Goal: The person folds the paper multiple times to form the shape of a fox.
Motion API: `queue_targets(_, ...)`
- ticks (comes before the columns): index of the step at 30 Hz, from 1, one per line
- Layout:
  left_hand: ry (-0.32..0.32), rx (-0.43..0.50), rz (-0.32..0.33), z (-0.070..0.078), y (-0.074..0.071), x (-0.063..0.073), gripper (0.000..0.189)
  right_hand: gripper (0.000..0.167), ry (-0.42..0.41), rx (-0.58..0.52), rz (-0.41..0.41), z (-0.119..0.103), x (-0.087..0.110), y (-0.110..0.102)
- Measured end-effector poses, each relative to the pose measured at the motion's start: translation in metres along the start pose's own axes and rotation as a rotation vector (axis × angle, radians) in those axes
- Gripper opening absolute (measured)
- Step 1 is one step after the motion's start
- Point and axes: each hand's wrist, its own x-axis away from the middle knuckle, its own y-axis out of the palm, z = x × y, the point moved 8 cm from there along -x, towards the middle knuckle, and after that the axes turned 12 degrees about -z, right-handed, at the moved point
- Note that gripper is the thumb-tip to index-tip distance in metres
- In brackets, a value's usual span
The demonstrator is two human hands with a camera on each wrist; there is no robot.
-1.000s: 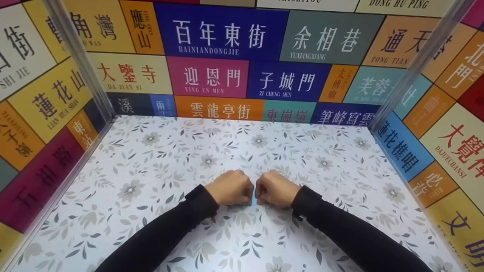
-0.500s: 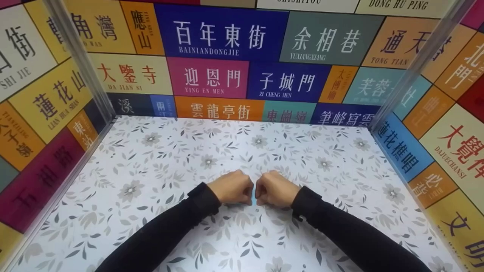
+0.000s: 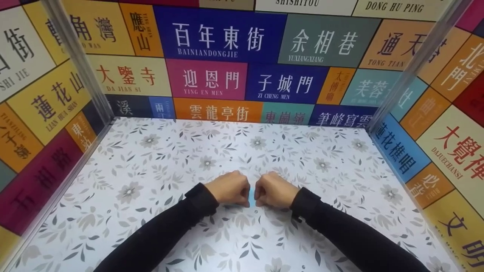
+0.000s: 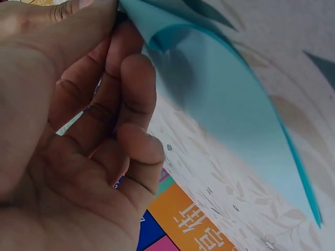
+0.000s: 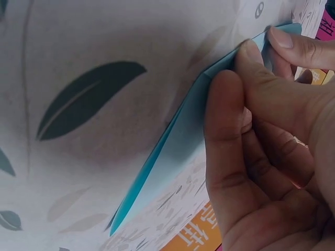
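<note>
A sheet of light blue paper (image 4: 225,110), folded over and curved along its edge, sits between my two hands. In the head view just a sliver of it shows in the narrow gap between my fists. My left hand (image 3: 228,188) pinches the paper, its thumb lying over the fold while the other fingers curl below. Thumb and index finger of my right hand (image 3: 276,189) pinch the same folded edge, close beside the left thumb (image 5: 282,41) in the right wrist view. From there the folded paper (image 5: 172,151) tapers to a point. The fists hide most of it from above.
A white table (image 3: 181,238) with a grey flower-and-leaf print lies under both hands. Colourful panels (image 3: 219,34) with Chinese lettering rise at the back and both sides. Clear corner posts (image 3: 77,56) stand at the back left and back right.
My left hand has shifted slightly left, so the gap between the fists is a little wider and more blue paper shows. The right hand has barely moved.
</note>
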Motion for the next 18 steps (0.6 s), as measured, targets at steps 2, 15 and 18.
queue_targets(2, -0.021, 0.008, -0.017, -0.003, 0.002, -0.001, 0.020, 0.017, -0.002, 0.006, 0.000, 0.000, 0.000, 0.001)
queue_targets(15, -0.051, 0.059, -0.026, -0.013, 0.003, 0.008, 0.023, 0.018, 0.007, 0.002, -0.002, 0.002, 0.000, 0.000)
queue_targets(18, -0.065, 0.055, -0.033, -0.017, 0.002, 0.013, 0.023, 0.018, 0.020, 0.006, -0.009, 0.003, 0.001, -0.001)
